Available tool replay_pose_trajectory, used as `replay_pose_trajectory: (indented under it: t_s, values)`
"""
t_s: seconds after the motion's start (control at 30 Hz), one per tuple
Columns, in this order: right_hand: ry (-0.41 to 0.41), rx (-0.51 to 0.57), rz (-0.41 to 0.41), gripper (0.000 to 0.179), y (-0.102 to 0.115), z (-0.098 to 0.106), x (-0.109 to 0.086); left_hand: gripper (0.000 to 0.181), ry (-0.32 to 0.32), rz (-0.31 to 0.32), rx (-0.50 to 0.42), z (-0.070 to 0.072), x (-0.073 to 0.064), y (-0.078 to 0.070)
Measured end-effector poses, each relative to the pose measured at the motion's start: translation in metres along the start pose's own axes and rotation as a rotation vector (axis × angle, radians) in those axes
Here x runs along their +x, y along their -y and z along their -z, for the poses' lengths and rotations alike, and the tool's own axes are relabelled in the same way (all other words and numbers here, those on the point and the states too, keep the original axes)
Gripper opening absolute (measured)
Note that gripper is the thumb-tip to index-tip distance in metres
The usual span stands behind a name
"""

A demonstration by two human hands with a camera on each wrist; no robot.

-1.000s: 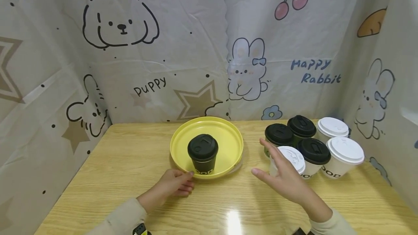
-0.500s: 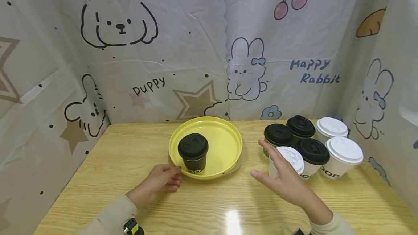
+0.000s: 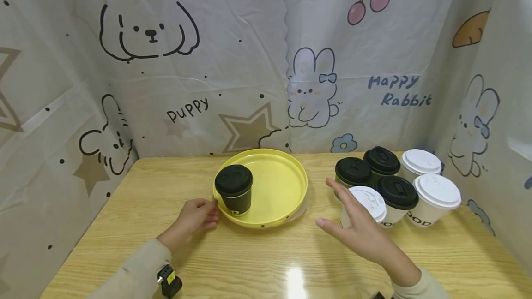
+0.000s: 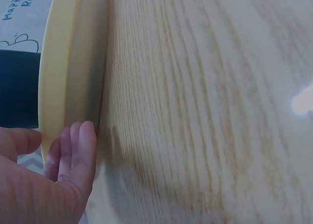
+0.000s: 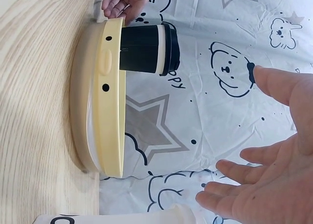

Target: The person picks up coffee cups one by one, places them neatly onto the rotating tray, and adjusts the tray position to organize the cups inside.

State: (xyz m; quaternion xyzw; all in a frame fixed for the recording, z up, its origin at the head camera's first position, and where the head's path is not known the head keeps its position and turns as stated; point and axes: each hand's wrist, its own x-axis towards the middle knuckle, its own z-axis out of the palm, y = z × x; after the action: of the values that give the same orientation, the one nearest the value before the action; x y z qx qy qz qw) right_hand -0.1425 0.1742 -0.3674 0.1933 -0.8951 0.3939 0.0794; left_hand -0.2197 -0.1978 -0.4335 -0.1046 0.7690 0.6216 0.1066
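My left hand (image 3: 191,220) pinches the front-left rim of a round yellow tray (image 3: 278,188), thumb at the upper edge and fingers along the outer wall, as the left wrist view shows. A dark paper cup with a black lid (image 3: 234,190) stands upright on the tray, just inside the rim by that hand. The tray sits on a paler base (image 5: 83,106), visible in the right wrist view. My right hand (image 3: 365,236) hovers with spread fingers and holds nothing. It overlaps a white-lidded cup (image 3: 367,202) in the head view, partly hiding it.
At the right stand several lidded cups close together, among them a black-lidded cup (image 3: 397,193) and a white-lidded cup (image 3: 437,195). A printed curtain (image 3: 249,59) encloses the wooden table (image 3: 137,197) at the back and sides.
The tray has turned clockwise seen from above, carrying the black-lidded cup leftward and slightly back. My left hand has moved left along with the rim. My right hand has barely moved.
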Motion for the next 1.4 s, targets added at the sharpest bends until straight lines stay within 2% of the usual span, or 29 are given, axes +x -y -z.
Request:
replay_pose_trajectory:
  t_s: [0.2,0.37,0.47,0.57,0.67,0.77,0.93,1.1,1.4]
  values:
    - [0.002,-0.001,-0.009,0.08,0.0,0.001,-0.001,0.029,-0.006,-0.02,0.026,0.0,0.0,-0.002]
    - [0.006,0.006,-0.008,0.08,0.001,0.001,-0.001,0.028,-0.009,-0.019,0.071,-0.003,-0.013,0.0]
    - [0.003,0.004,-0.01,0.08,0.001,0.001,-0.002,0.029,0.037,-0.002,0.097,-0.009,-0.024,0.004]
    - [0.009,0.009,-0.009,0.079,0.0,0.001,-0.002,0.034,0.12,0.006,0.11,-0.017,-0.034,0.007]
    - [0.016,0.015,-0.008,0.079,0.001,0.001,-0.002,0.042,0.202,0.007,0.099,-0.025,-0.042,0.008]
    - [0.021,0.018,-0.013,0.079,0.001,0.001,-0.001,0.046,0.241,0.003,0.074,-0.033,-0.045,0.007]
    - [0.038,0.02,-0.027,0.079,0.003,0.0,-0.002,0.043,0.223,0.014,0.049,-0.043,-0.044,0.006]
    - [0.038,0.02,-0.032,0.081,0.002,0.001,-0.003,0.038,0.195,0.027,0.032,-0.046,-0.042,0.006]
    - [0.014,0.03,0.002,0.082,0.001,0.001,-0.004,0.035,0.2,0.01,-0.036,-0.034,-0.035,0.01]
